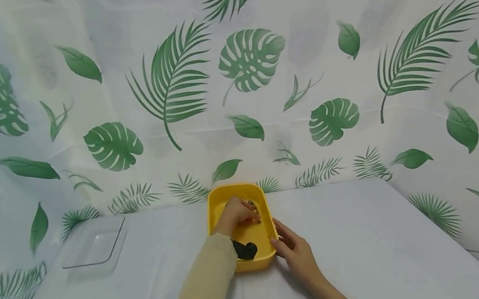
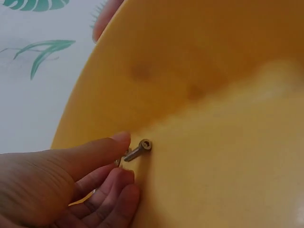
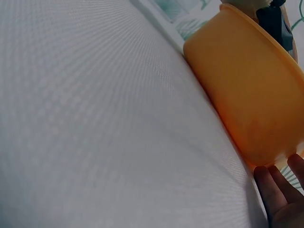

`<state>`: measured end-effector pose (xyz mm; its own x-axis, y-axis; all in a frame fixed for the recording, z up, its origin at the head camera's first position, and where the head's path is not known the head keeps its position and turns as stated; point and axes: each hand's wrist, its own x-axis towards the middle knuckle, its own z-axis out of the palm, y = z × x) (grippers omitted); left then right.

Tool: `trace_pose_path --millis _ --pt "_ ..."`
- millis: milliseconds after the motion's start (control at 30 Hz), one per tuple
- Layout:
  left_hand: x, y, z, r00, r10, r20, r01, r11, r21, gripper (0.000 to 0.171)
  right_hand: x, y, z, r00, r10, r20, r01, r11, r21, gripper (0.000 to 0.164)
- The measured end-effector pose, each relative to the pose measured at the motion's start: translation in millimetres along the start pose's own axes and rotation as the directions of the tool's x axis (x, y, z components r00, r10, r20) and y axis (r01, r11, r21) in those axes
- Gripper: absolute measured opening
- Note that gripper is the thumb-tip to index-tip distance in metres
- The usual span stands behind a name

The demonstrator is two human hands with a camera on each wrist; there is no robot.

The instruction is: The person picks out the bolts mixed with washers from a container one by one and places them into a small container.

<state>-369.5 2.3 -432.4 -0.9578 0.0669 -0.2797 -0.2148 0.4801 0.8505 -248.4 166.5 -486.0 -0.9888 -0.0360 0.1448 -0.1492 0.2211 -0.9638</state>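
Note:
A yellow plastic basin (image 1: pixel 246 263) stands on the white-covered table. Inside it, my left hand (image 1: pixel 237 213) reaches toward the far right part. Seen from the left wrist, this hand (image 2: pixel 71 180) pinches small metal pieces between thumb and fingers, and a socket-head bolt (image 2: pixel 142 146) sticks out at the fingertips beside the basin wall. More small metal bolts (image 1: pixel 253 206) lie next to the hand in the head view. My right hand (image 1: pixel 297 254) rests against the basin's right side, its fingers (image 3: pixel 270 190) extended along the outer wall.
A clear shallow tray (image 1: pixel 92 252) sits on the left part of the table. A black strap-like piece (image 1: pixel 245 250) shows by the left wrist, over the basin's near end. Behind the table hangs a white sheet (image 1: pixel 205 166) printed with green leaves.

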Motion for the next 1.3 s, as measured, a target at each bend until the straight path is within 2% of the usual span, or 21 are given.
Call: trace_pose_path --millis 133,200,300,533,800,1033,1300 --pt "1.8 -0.2 2.9 0.999 0.047 -0.007 -0.047 0.999 0.028 0.014 -1 -1 0 1.000 0.002 0.001 -0.002 1.000 0.003 0.052" --pt "0.5 -0.2 2.3 0.999 0.045 -0.021 -0.044 0.998 0.039 0.013 -1 -2 1 1.000 -0.002 0.009 0.002 1.000 0.002 0.052" --pt "-3.1 2.4 1.2 0.999 0.024 -0.024 -0.023 0.999 0.049 0.013 -1 -2 2 1.000 -0.011 0.013 0.011 1.000 -0.005 0.051" --pt "-4.3 7.6 1.7 1.000 -0.001 -0.025 0.003 0.998 0.070 0.025 -1 -4 3 1.000 -0.021 0.007 0.021 1.000 -0.012 0.050" --pt "-5.5 6.9 -0.8 0.999 -0.037 -0.016 0.039 0.987 0.153 0.020 -2 -5 2 1.000 -0.010 -0.001 0.010 0.999 -0.031 0.050" --pt "-11.8 10.0 1.7 0.998 -0.063 -0.001 0.063 0.986 0.155 0.035 -3 -3 0 1.000 0.000 -0.003 0.000 1.000 -0.030 0.050" --pt "-9.5 10.2 0.7 1.000 -0.018 0.016 0.015 0.978 0.208 0.019 -2 -2 0 1.000 -0.012 -0.005 0.012 1.000 -0.025 0.050"
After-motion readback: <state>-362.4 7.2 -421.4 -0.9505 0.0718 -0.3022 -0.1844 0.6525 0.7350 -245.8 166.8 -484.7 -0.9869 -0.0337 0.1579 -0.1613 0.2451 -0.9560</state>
